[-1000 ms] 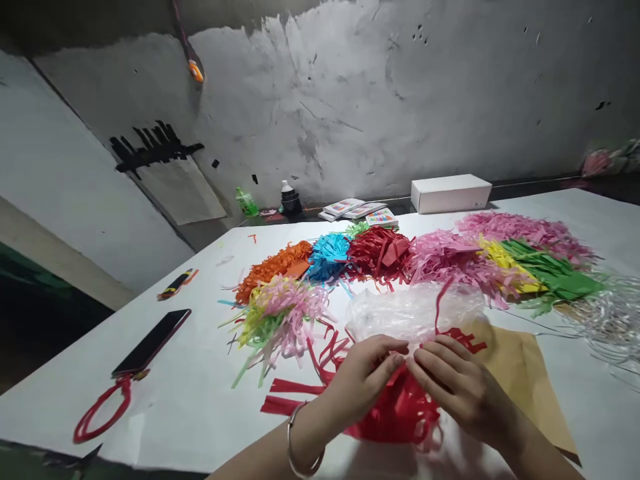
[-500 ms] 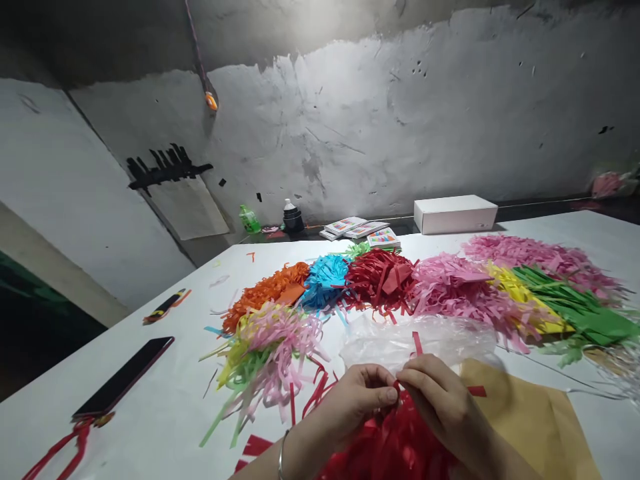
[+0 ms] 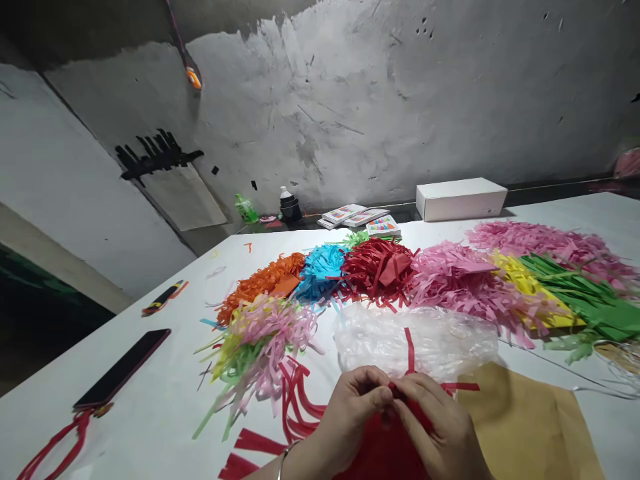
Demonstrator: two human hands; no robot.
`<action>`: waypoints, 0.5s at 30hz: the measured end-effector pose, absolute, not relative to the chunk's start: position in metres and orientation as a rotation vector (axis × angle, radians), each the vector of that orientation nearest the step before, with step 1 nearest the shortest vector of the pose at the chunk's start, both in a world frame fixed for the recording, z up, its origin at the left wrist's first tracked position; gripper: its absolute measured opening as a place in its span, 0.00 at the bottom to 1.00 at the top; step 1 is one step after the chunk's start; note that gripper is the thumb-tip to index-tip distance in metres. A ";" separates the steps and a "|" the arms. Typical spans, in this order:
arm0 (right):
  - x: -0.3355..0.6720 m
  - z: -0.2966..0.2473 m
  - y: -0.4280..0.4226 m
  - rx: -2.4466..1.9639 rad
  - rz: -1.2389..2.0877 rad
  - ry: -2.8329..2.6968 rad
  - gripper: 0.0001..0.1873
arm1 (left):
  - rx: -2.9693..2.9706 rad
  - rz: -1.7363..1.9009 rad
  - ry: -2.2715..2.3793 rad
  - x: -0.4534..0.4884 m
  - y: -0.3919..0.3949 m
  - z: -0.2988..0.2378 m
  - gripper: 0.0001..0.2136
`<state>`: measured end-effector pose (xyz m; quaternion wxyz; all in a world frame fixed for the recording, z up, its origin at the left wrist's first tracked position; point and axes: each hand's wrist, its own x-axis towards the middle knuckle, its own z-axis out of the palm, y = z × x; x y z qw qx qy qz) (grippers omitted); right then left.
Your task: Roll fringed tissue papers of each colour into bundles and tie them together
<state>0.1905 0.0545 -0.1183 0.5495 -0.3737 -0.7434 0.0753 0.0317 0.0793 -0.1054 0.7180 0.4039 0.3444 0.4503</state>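
My left hand [image 3: 357,413] and my right hand [image 3: 435,413] meet at the bottom middle of the view, fingertips close together. Both pinch a piece of red tissue paper [image 3: 385,450], whose wider body hangs below and between them. Red fringe strips [image 3: 300,403] spread out to the left of my left hand. One narrow red strip [image 3: 410,350] stands up behind the fingers, and another [image 3: 463,387] points right. The exact spot pinched is partly hidden by my fingers. A bangle [image 3: 284,460] circles my left wrist.
Behind my hands lies a clear plastic bag [image 3: 415,333]. Fringed tissue bundles line the table: orange [image 3: 265,283], blue [image 3: 323,270], dark red [image 3: 380,267], pink [image 3: 455,277] and green [image 3: 580,293]. Brown paper [image 3: 530,427] is at right; a phone [image 3: 125,367] and cutter [image 3: 163,298] at left.
The camera view has shifted slightly. The red paper between my hands now looks flatter and smoother, and more red strips show fanned out on the left. Both hands keep pinching.
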 end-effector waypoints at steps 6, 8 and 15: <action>0.189 -0.126 0.052 -0.930 0.280 -1.825 0.17 | 1.375 1.075 0.868 0.021 0.079 -0.108 0.12; 0.188 -0.125 0.052 -0.986 0.375 -1.852 0.10 | 1.529 1.136 0.876 0.017 0.077 -0.109 0.11; 0.198 -0.100 0.046 -0.711 1.221 -1.827 0.19 | 2.031 1.223 0.857 0.006 0.098 -0.081 0.06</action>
